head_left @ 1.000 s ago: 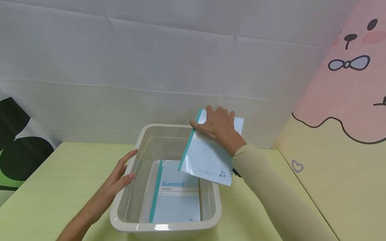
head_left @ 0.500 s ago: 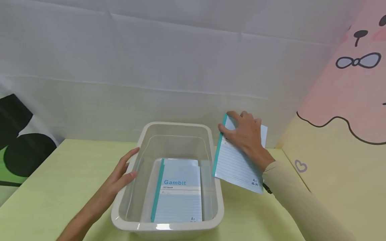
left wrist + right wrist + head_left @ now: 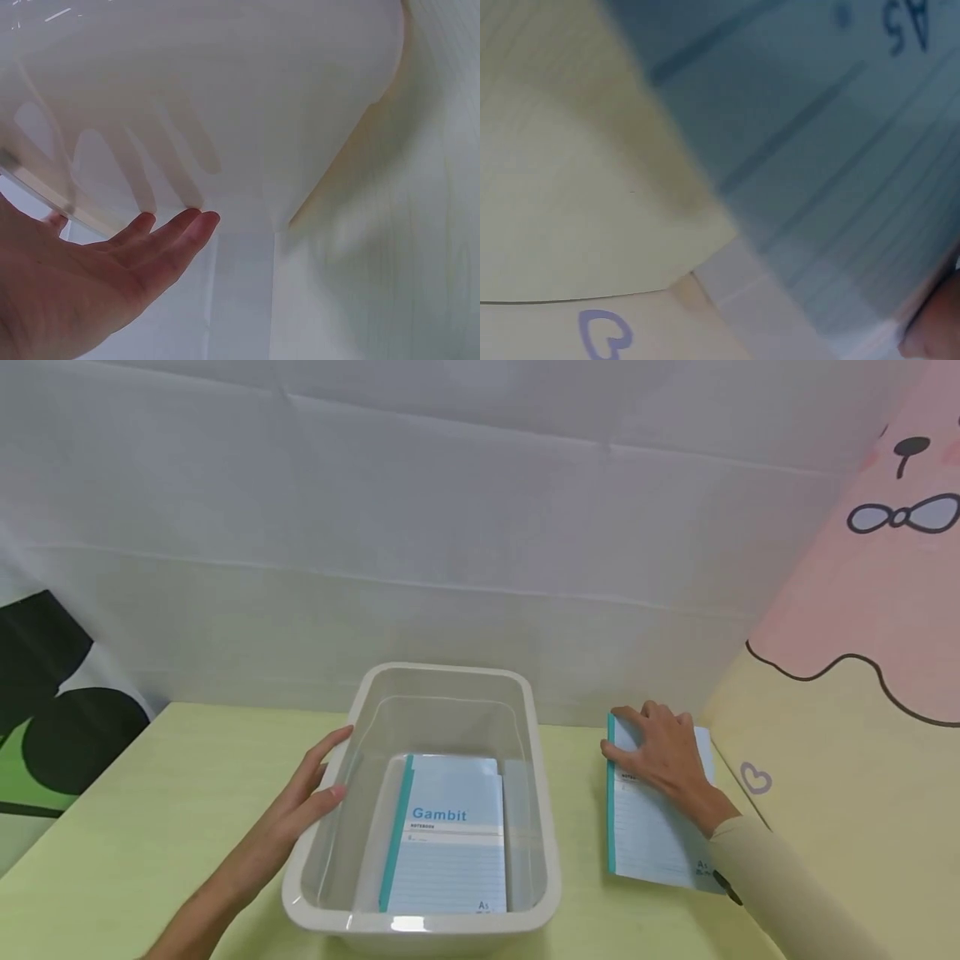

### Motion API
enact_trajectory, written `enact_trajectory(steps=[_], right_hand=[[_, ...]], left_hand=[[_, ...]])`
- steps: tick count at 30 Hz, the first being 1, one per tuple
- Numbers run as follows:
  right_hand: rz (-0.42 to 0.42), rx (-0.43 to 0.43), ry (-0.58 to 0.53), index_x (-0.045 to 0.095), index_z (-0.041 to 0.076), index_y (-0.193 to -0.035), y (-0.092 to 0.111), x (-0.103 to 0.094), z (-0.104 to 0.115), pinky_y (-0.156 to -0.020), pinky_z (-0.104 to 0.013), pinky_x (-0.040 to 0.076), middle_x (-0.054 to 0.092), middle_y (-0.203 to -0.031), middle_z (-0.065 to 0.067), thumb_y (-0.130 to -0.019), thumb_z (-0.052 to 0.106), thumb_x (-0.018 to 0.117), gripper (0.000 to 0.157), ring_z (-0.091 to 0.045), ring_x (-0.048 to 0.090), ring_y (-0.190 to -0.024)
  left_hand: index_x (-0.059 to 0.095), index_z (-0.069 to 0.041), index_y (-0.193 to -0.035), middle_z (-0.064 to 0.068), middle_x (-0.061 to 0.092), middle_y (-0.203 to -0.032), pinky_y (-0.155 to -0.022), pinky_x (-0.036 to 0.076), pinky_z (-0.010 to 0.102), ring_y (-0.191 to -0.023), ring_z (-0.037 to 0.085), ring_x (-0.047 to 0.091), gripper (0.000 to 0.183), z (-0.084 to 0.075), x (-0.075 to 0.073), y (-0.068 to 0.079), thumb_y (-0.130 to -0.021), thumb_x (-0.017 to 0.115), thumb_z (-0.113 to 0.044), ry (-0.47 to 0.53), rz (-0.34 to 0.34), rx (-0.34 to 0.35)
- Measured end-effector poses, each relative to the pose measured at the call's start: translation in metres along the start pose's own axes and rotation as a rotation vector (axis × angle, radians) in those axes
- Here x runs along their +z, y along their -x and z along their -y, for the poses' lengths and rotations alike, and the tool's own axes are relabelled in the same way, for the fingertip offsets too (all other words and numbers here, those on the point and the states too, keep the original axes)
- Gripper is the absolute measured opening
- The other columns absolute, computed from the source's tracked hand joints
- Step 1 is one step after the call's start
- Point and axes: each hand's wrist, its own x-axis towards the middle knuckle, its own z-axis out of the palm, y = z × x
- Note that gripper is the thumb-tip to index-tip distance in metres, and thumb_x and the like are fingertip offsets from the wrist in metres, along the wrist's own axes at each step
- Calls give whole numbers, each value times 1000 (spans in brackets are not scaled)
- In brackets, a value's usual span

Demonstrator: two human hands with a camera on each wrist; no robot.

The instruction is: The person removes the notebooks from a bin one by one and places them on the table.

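One slim, pale blue paper notebook with a teal spine strip (image 3: 652, 835) is out to the right of the deep, off-white plastic tub (image 3: 420, 923), well clear of its rim. The right hand (image 3: 666, 756) has a proper pinch on it, thumb at the spine edge and fingers reaching the far end; my guess is that corner gets picked because the stiffer spine stops it flopping. Can't tell if its near edge touches the pale green, faintly grained table (image 3: 217, 768), but there's a soft shadow. The left hand (image 3: 279, 822) isn't clutching anything tbh, just fairly straight fingers against the tub's outer wall with the thumb up at the rim, probably to steady it. Lying flat in the bottom is another pale blue notebook marked Gambit (image 3: 450, 868), with a stepped edge at its far end, so maybe a stack. Tub's smooth and glossy, rounded corners, fat lip; the creased white cloth (image 3: 450, 527) behind looks matte.
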Motion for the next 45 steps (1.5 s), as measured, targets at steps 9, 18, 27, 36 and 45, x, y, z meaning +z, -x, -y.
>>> enact_trajectory(steps=[9, 18, 27, 36, 45], right_hand=[[97, -2, -19, 73, 17, -128, 17, 17, -46, -74, -38, 29, 62, -93, -10, -85, 45, 73, 51, -24, 51, -81], [209, 45, -30, 71, 15, -131, 30, 29, -76, -81, -47, 34, 61, -101, -13, -88, 46, 70, 53, -28, 54, -86], [243, 56, -60, 69, 16, -134, 34, 38, -77, -84, -49, 36, 59, -103, -12, -89, 48, 70, 55, -25, 50, -88], [248, 58, -37, 69, 19, -133, 38, 45, -78, -86, -54, 39, 57, -99, -8, -89, 51, 70, 54, -23, 48, -86], [261, 41, -39, 68, 21, -134, 41, 53, -80, -92, -60, 40, 56, -100, -8, -90, 52, 72, 54, -23, 49, -88]], left_hand=[[14, -43, -164, 23, 34, -150, -77, 64, 50, -110, 33, 67, 61, -3, 1, 0, -111, 40, -28, 14, 1, 12], [13, -42, -164, 21, 33, -152, -77, 64, 51, -110, 32, 68, 62, -1, 2, 1, -111, 39, -26, 33, 4, 3], [13, -42, -164, 24, 32, -153, -77, 63, 51, -112, 33, 66, 62, -1, 2, 3, -110, 40, -27, 23, -6, -14], [13, -43, -164, 25, 30, -154, -79, 63, 51, -114, 37, 64, 62, -2, 3, 0, -110, 40, -27, 29, 5, -15], [13, -44, -164, 23, 30, -155, -80, 62, 51, -117, 40, 62, 62, -2, 3, 1, -110, 40, -28, 27, 2, -21]])
